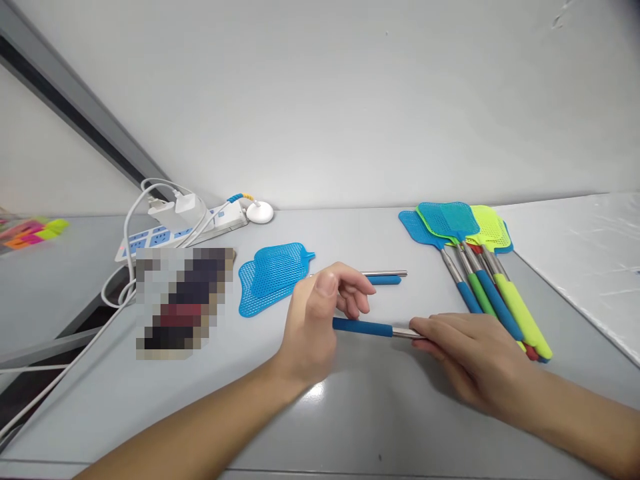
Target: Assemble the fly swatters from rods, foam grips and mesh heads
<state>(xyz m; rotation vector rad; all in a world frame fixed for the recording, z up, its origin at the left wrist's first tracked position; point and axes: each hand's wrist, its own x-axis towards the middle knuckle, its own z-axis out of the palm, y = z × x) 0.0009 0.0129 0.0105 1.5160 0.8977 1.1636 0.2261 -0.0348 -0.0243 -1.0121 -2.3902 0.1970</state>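
My right hand [473, 357] pinches the bare metal rod of a fly swatter handle [365, 327] with a blue foam grip. The handle lies nearly level, just above the table. My left hand [320, 313] is at the blue grip's end, touching or close to its palm; that end is hidden. Its fingers are loosely curled above the handle, apart from the thumb and not wrapped around it. Behind my left hand lie two overlapping blue mesh swatter heads [280, 277]. A second blue handle [387, 280] with a metal rod lies beyond, partly covered by my fingers.
A pile of fly swatters [493, 267], blue, green and yellow, lies at the right. A white power strip [230, 220] with cables and a round white device [260, 212] sits at the back left. A blurred-out object [185, 303] is in front. White sheeting [585, 253] covers the right.
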